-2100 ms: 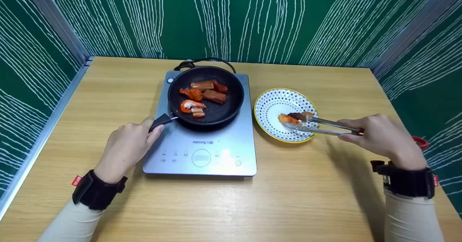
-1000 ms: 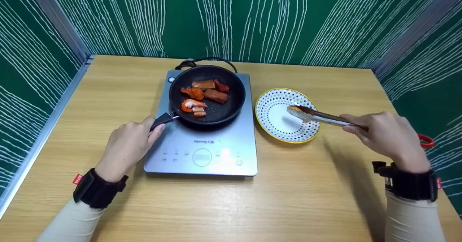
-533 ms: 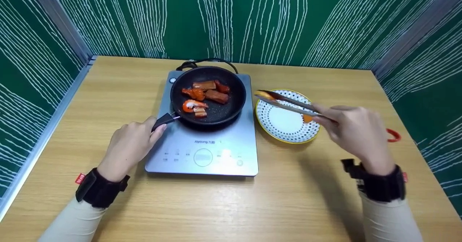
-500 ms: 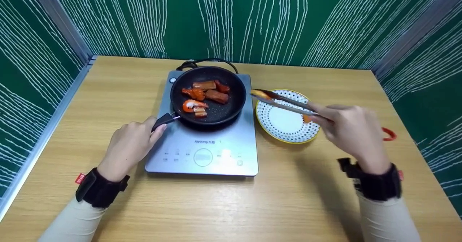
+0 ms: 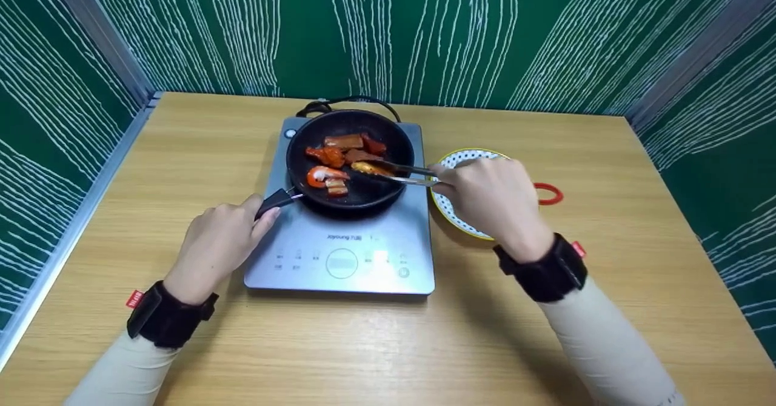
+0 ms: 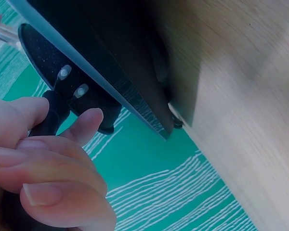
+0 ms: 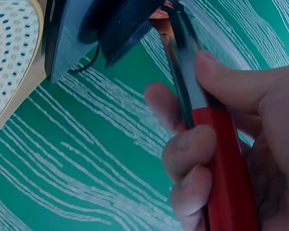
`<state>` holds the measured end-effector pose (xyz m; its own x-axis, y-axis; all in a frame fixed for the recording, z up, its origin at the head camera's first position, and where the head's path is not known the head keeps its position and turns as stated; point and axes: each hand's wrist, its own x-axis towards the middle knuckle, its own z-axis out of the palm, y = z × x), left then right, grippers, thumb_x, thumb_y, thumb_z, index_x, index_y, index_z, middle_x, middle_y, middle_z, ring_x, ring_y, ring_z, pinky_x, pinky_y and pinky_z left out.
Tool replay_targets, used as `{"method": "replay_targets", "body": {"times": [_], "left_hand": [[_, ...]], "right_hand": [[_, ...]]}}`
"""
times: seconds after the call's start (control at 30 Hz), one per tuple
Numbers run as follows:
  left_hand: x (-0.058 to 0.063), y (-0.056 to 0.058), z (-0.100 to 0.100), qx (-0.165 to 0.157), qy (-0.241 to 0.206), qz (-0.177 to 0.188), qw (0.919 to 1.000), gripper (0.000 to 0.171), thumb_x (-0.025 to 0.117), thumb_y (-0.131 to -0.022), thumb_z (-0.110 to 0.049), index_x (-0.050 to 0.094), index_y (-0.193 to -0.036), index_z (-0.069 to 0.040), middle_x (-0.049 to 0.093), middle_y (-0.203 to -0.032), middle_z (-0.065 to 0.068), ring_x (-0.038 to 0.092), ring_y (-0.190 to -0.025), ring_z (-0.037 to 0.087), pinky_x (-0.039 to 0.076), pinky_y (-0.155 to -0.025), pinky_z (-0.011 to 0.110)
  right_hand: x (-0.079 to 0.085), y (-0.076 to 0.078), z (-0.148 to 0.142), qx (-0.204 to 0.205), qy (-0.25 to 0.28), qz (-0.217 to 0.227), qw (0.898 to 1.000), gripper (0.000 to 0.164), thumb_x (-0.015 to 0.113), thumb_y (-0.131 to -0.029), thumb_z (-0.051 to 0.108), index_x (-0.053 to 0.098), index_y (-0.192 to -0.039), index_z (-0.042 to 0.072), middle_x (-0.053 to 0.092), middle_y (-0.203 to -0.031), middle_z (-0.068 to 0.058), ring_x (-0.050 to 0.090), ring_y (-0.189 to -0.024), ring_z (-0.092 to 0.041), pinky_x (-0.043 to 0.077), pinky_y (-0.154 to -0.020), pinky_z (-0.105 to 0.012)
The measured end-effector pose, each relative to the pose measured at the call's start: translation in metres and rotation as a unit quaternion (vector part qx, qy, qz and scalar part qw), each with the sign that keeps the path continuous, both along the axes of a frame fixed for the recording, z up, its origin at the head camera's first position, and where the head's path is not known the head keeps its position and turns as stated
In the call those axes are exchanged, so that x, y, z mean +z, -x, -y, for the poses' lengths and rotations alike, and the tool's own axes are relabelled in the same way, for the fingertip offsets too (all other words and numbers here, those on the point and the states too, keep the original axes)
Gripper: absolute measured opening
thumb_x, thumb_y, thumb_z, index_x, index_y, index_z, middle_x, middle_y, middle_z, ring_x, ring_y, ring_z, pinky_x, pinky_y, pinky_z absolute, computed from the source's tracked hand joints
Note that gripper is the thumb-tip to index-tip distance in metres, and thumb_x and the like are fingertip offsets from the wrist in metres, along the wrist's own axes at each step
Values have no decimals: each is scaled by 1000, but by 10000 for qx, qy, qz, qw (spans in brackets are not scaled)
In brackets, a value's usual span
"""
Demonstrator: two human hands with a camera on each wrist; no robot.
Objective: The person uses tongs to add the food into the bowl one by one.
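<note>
My left hand (image 5: 221,245) grips the black handle (image 5: 274,203) of a frying pan (image 5: 388,195), which sits on a silver induction cooker (image 5: 376,276). In the left wrist view, fingers (image 6: 62,163) curl round the handle. With my right hand (image 5: 491,200) I hold red-handled metal tongs (image 7: 221,163), their tips inside the pan on its right side. An orange-yellow piece of food (image 5: 367,168) is between the tips. Around it in the pan lie a shrimp (image 5: 318,177), brown meat chunks (image 5: 344,142), a reddish-orange piece (image 5: 327,156) and small pale-brown pieces (image 5: 336,188).
Right of the cooker stands a dotted plate (image 5: 451,209) with a yellow rim, partly covered by my right hand. A black cord (image 5: 364,99) runs behind the pan. Green walls with white streaks (image 5: 418,36) border the wooden table (image 5: 339,345) at the back and sides.
My right hand has carried the orange-yellow piece in the tongs from the plate leftward into the pan. My left hand has stayed on the handle.
</note>
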<state>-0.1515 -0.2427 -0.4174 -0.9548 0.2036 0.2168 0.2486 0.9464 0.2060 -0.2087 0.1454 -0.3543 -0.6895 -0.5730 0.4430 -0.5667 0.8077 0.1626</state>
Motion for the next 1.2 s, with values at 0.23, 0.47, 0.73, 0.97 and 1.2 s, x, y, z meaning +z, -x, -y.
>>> {"method": "replay_targets", "body": {"times": [0.23,0.47,0.73,0.97,1.2], "left_hand": [[2,1,-1,28,27,82,10000,36,61,-110,-37,61,-100,-2,46,-65,7,48,-52,25,30,-48,34],[1,1,0,34,27,80,10000,37,60,-110,-37,62,-102,-1,46,-65,7,48,-52,25,31,-47,35],[1,1,-1,111,9,179,9998,37,60,-110,-38,60,-98,-3,42,-65,4,47,-53,25,28,-49,34],[0,1,0,111,-14,221,9997,37,59,-110,-38,60,-99,-3,43,-65,5,47,-53,25,28,-49,34],[-1,1,1,97,-8,201,9998,37,60,-110,-37,60,-99,-2,43,-65,5,47,-53,25,28,-49,34]], "right_hand": [[-5,2,14,-97,-85,27,9999,14,81,-96,31,82,-97,17,47,-55,0,45,-46,-23,39,-39,-43],[-5,1,15,-72,2,329,9994,24,84,-94,31,83,-113,16,61,-62,-3,48,-49,-22,41,-41,-41],[-1,-3,8,-115,76,280,9995,27,88,-89,37,84,-111,22,71,-71,-6,63,-58,-30,44,-44,-48],[5,-8,3,-236,30,526,9983,31,87,-90,38,82,-117,23,77,-81,-9,67,-64,-33,48,-47,-52],[6,-6,0,-261,39,570,9980,33,85,-92,40,82,-116,18,78,-83,-12,68,-65,-34,50,-48,-50]]}}
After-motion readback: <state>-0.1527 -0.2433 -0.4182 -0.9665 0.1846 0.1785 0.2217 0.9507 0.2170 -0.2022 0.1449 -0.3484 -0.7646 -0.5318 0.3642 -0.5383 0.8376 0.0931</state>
